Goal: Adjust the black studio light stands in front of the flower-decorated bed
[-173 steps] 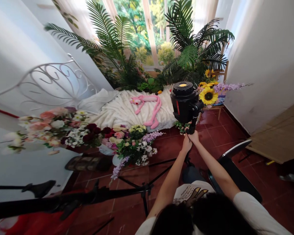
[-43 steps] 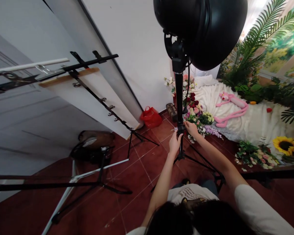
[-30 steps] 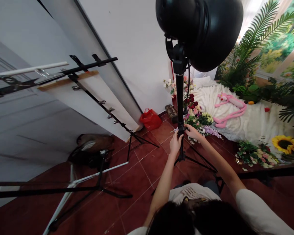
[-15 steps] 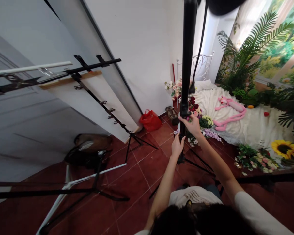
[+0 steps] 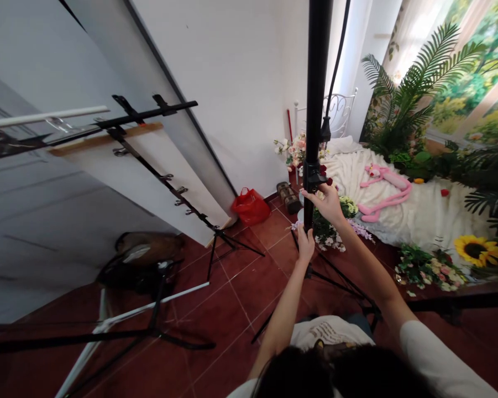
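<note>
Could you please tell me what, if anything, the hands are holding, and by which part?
The black stand, by its upright pole: the right hand is just below the collar, the left hand lower down.

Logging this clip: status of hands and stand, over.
Right hand grips light stand just below collar; left hand grips lower. Pole upright, cable hanging alongside. Flowers behind it.

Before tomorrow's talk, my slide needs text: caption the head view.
Left hand below right hand on a tall black cylindrical pole, with a pink plush toy lying beyond on crumpled cream fabric.
</note>
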`<state>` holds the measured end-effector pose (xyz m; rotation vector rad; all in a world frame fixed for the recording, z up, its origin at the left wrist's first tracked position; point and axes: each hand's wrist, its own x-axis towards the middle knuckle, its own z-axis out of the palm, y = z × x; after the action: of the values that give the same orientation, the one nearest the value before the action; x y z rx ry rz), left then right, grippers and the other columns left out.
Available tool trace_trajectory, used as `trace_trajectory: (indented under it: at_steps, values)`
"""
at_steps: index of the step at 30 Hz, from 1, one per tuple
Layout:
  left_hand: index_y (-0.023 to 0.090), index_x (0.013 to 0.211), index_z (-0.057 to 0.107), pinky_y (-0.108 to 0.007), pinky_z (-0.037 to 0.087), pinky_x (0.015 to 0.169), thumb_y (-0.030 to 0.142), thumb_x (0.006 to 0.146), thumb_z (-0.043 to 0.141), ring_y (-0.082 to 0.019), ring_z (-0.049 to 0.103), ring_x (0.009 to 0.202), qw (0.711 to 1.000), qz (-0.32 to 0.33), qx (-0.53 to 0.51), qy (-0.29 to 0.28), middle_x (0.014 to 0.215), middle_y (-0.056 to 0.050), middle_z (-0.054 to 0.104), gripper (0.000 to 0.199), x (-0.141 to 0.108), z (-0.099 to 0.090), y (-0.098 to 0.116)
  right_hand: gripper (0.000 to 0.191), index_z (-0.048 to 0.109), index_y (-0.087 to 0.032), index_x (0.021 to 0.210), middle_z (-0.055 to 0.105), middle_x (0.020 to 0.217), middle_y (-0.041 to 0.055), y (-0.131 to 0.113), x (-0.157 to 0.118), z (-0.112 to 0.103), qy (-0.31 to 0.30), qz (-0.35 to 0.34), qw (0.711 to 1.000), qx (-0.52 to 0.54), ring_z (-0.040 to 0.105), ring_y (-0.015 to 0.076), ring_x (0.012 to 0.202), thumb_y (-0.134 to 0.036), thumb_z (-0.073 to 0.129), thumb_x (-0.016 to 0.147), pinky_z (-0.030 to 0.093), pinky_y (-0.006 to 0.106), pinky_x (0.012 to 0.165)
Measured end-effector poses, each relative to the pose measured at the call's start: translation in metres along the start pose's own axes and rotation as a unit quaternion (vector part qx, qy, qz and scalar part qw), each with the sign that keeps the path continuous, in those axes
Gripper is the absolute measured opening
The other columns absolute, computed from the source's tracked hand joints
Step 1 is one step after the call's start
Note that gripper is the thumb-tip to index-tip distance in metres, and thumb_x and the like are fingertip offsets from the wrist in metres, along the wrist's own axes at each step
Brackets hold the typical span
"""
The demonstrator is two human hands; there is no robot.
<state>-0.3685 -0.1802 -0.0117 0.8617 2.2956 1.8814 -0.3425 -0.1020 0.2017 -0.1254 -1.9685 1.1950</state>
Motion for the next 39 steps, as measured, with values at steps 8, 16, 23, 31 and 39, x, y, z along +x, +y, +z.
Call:
trace_trajectory:
  at_steps: [8,16,23,31,39]
  values:
    - [0.016,0.116,0.046,-0.037,0.043,0.097,0.05,0.095,0.029,-0.023,0.054,0.109,1.0,0.016,-0.006,0.021,0.111,-0.015,0.056,0.043,-0.004,0.002,0.001,0.043,0.066,-0.02,0.114,0.071,0.103,0.0041,0.038,-0.024,-0.025,-0.096,0.061,0.991,0.074,0.065,0.0202,0.103,-0.049,0.064,0.082,0.051,0.033,0.093]
    - [0.017,0.115,0.046,-0.036,0.043,0.095,0.048,0.096,0.03,-0.022,0.054,0.107,0.999,0.039,-0.014,0.019,0.111,-0.015,0.056,0.04,-0.004,0.0,0.001,0.028,0.063,-0.021,0.115,0.068,0.114,0.0078,0.112,-0.096,-0.028,-0.164,0.074,0.98,-0.081,0.063,0.0201,0.11,-0.031,0.046,0.094,0.045,0.036,0.1]
    - [0.018,0.116,0.047,-0.038,0.042,0.097,0.051,0.095,0.033,-0.023,0.054,0.11,0.998,0.048,-0.025,0.032,0.113,-0.015,0.056,0.042,-0.004,0.003,-0.004,0.024,0.056,-0.02,0.111,0.068,0.105,0.0083,0.14,-0.095,-0.012,-0.157,0.101,0.981,-0.057,0.065,0.0186,0.1,-0.032,0.042,0.096,0.047,0.035,0.094]
    - [0.017,0.116,0.048,-0.04,0.042,0.099,0.052,0.094,0.033,-0.024,0.054,0.112,0.998,0.05,-0.029,0.02,0.114,-0.016,0.057,0.044,-0.005,-0.002,0.001,0.046,0.053,-0.021,0.112,0.067,0.085,0.0004,0.159,-0.097,0.001,-0.048,0.264,0.938,0.218,0.063,0.0113,0.075,-0.047,0.067,0.076,0.05,0.022,0.069]
    - [0.018,0.118,0.049,-0.039,0.039,0.103,0.056,0.093,0.033,-0.023,0.053,0.117,0.998,0.041,-0.036,0.015,0.117,-0.015,0.057,0.048,-0.005,-0.003,0.003,0.042,0.063,-0.016,0.095,0.056,0.06,-0.0052,0.168,-0.068,0.009,-0.037,0.291,0.956,0.011,0.046,0.0071,0.044,-0.043,0.076,0.065,0.04,0.02,0.044]
